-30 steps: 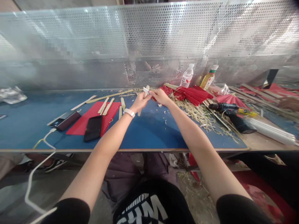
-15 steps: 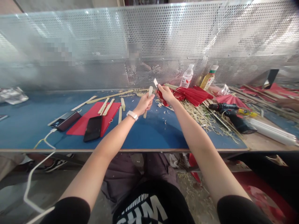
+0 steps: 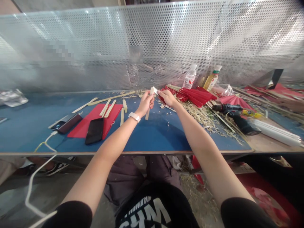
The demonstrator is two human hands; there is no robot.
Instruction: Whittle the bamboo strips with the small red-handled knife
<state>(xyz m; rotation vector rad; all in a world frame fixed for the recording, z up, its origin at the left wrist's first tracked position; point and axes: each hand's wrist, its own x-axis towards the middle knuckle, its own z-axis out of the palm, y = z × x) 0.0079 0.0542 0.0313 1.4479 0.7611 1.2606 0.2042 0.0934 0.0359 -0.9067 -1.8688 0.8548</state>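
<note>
My left hand (image 3: pixel 145 104) is closed around a flat pale bamboo strip (image 3: pixel 147 114), which stands nearly upright with its lower end showing below the fist. My right hand (image 3: pixel 167 97) grips a knife whose short bright blade (image 3: pixel 155 90) lies against the strip's upper end; the fingers mostly hide the handle. On the left, more pale strips (image 3: pixel 110 109) rest on a red folded sheet (image 3: pixel 79 127), beside a black phone (image 3: pixel 94 131). Two short strips (image 3: pixel 124 106) lie on the blue tabletop near my left wrist.
Pleated red material (image 3: pixel 198 96) and shavings (image 3: pixel 201 117) lie right of my hands. Behind stand a clear bottle (image 3: pixel 189 77) and a yellow bottle (image 3: pixel 212 79). A power drill (image 3: pixel 237 117) lies farther right. A power bank (image 3: pixel 66 123) with a white cable sits left. Perforated metal (image 3: pixel 99 53) rises behind.
The knife blade has tipped down and left, from apart in the air onto the strip's top end. My right hand has turned, hiding the red handle; my left has shifted slightly left.
</note>
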